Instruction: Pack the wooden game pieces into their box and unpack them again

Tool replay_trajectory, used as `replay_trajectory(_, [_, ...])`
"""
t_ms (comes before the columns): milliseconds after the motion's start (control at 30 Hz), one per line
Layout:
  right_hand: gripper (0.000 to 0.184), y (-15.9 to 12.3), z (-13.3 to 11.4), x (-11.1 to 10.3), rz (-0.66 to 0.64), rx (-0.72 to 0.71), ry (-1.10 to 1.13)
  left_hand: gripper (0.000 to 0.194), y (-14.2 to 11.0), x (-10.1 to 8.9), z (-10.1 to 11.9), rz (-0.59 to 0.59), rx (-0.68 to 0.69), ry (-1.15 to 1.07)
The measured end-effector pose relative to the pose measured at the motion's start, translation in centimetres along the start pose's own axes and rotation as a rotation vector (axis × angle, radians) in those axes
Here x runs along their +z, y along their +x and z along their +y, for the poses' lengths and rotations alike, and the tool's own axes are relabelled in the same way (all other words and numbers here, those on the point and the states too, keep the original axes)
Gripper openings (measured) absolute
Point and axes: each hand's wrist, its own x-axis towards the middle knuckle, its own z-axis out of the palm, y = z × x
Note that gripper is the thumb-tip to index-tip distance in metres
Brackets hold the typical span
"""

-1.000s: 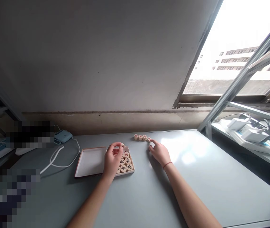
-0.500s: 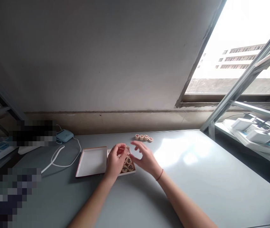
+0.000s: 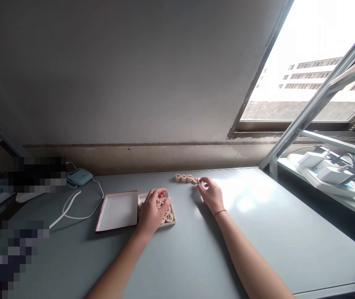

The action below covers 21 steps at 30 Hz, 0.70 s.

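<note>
Right hand (image 3: 211,194) moved to disc row (image 3: 183,178); glossy desk (image 3: 177,261), bright window (image 3: 292,41).

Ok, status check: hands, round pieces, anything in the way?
Left hand open over the box of round pieces. Right hand apparently pinching a piece at the row's right end. Left hand hiding part of the box.

Gray tabletop (image 3: 177,265), open box (image 3: 168,225) of discs, disc row (image 3: 183,178), blue device (image 3: 80,177), white cable (image 3: 57,219)
</note>
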Motion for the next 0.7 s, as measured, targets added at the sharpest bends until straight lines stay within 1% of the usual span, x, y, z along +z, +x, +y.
replay_trajectory(67, [0.022,0.5,1.4,0.2,0.007,0.021,-0.026,0.018,0.0,0.0,0.0,-0.005,-0.003,0.004])
replay_trajectory(133, [0.025,0.7,2.0,0.6,0.006,-0.007,-0.032,0.018,0.0,-0.1,0.0,-0.008,-0.004,0.0])
replay_trajectory(333, [0.024,0.4,2.3,2.1,-0.062,-0.104,-0.069,0.018,0.0,-0.1,0.0,-0.008,-0.014,0.045])
replay_trajectory(467, [0.03,0.3,2.4,2.1,-0.049,-0.131,-0.084,0.017,0.3,-0.4,-0.2,-0.008,-0.002,0.082])
replay_trajectory(567, [0.031,0.2,1.9,1.6,0.014,-0.137,-0.085,0.021,0.9,-1.6,-0.8,-0.028,0.068,0.209])
replay_trajectory(633, [0.029,0.0,1.0,1.2,0.062,-0.148,-0.048,0.028,1.5,-3.0,-1.5,-0.072,0.106,0.39])
replay_trajectory(700, [0.025,-0.5,-0.4,0.9,0.052,-0.164,0.035,0.033,2.0,-4.7,-2.1,-0.108,0.076,0.552])
